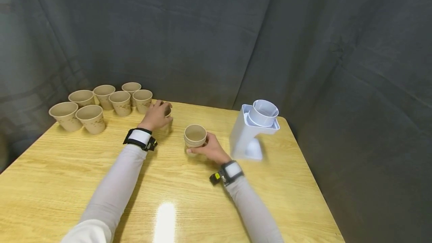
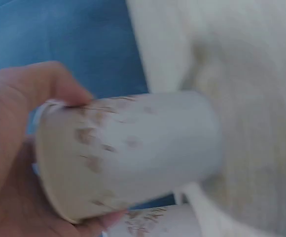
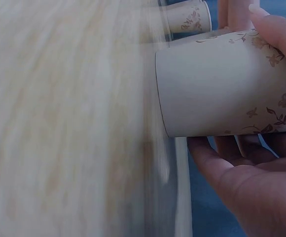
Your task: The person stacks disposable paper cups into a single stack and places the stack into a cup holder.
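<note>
My left hand (image 1: 156, 116) grips a single paper cup by its rim, at the right end of the group of cups; the hand hides most of it in the head view. In the left wrist view this paper cup (image 2: 133, 148), with a brown leaf print, has thumb and fingers on opposite sides, its base close over the table. My right hand (image 1: 214, 149) holds a short stack of nested paper cups (image 1: 195, 135), thumb on one side and fingers round the other. The right wrist view shows the stack's outermost cup (image 3: 222, 89), flower-printed, near the tabletop.
Several upright paper cups (image 1: 120, 102) stand grouped at the table's back left. A white plastic stand (image 1: 241, 134) with a round white cup-like piece (image 1: 264, 112) on top is right of my right hand. Dark curtains (image 1: 189, 40) hang behind the wooden table (image 1: 189, 198).
</note>
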`<action>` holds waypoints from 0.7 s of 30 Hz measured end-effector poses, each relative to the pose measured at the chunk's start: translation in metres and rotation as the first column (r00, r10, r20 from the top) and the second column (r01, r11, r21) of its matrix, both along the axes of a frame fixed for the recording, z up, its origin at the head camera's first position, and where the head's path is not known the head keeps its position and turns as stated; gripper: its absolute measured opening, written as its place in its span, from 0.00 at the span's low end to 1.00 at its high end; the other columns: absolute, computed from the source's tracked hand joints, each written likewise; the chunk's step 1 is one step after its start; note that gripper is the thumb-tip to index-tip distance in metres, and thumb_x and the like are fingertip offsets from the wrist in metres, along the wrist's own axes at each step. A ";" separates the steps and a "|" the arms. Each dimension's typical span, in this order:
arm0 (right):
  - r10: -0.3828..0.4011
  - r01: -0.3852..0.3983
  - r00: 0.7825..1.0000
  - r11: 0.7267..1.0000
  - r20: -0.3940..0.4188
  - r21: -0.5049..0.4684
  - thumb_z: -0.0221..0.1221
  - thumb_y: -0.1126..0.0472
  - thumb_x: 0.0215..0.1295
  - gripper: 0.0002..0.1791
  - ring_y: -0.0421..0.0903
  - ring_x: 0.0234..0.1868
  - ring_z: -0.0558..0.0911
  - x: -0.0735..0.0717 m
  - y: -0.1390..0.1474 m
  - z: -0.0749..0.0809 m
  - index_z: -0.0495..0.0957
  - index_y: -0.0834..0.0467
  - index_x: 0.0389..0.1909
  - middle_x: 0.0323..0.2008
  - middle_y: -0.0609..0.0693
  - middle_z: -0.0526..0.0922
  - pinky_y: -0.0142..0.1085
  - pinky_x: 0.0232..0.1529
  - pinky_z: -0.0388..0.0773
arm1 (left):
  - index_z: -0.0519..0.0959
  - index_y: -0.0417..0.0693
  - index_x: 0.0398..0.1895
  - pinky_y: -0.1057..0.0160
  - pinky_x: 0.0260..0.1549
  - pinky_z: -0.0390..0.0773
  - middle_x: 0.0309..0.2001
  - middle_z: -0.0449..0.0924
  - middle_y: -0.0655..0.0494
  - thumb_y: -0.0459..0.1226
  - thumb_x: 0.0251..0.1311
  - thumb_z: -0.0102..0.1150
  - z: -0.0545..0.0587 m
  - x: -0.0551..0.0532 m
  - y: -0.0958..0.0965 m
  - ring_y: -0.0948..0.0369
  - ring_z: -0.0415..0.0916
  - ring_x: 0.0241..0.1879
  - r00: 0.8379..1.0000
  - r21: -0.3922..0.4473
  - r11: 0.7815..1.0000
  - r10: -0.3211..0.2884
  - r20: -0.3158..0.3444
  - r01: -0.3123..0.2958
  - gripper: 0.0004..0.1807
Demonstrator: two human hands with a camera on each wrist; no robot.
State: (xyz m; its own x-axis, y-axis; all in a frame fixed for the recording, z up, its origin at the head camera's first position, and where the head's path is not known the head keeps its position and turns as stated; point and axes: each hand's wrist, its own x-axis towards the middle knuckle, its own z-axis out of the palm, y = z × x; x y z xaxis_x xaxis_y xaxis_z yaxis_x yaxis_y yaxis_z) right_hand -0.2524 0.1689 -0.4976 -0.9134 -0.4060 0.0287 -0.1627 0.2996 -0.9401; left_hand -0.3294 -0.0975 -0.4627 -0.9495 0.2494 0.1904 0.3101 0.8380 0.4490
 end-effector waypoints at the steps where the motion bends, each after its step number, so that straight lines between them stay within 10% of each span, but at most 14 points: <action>1: -0.001 0.001 1.000 1.000 -0.001 0.000 0.78 0.63 0.50 0.39 0.51 0.62 0.79 -0.001 0.000 -0.001 0.74 0.56 0.65 0.59 0.53 0.81 0.47 0.66 0.73 | 0.71 0.37 0.63 0.35 0.64 0.62 0.61 0.67 0.30 0.40 0.63 0.63 0.003 0.002 0.000 0.35 0.65 0.62 1.000 -0.002 1.000 -0.005 0.015 0.005 0.27; 10: 0.007 -0.007 1.000 1.000 -0.019 -0.010 0.78 0.62 0.50 0.38 0.51 0.60 0.80 0.002 -0.001 0.001 0.75 0.56 0.64 0.58 0.53 0.82 0.48 0.65 0.74 | 0.78 0.33 0.53 0.42 0.57 0.72 0.46 0.79 0.37 0.34 0.54 0.67 0.026 0.017 -0.006 0.41 0.73 0.55 0.993 -0.040 0.996 -0.076 0.090 0.079 0.23; 21: 0.020 -0.020 0.999 1.000 -0.026 -0.013 0.78 0.62 0.51 0.38 0.50 0.60 0.80 -0.001 0.002 0.000 0.75 0.56 0.64 0.58 0.52 0.82 0.46 0.65 0.74 | 0.79 0.39 0.45 0.50 0.44 0.74 0.38 0.78 0.48 0.33 0.52 0.68 0.024 0.026 -0.013 0.51 0.73 0.40 0.967 0.014 0.977 -0.215 0.136 0.215 0.16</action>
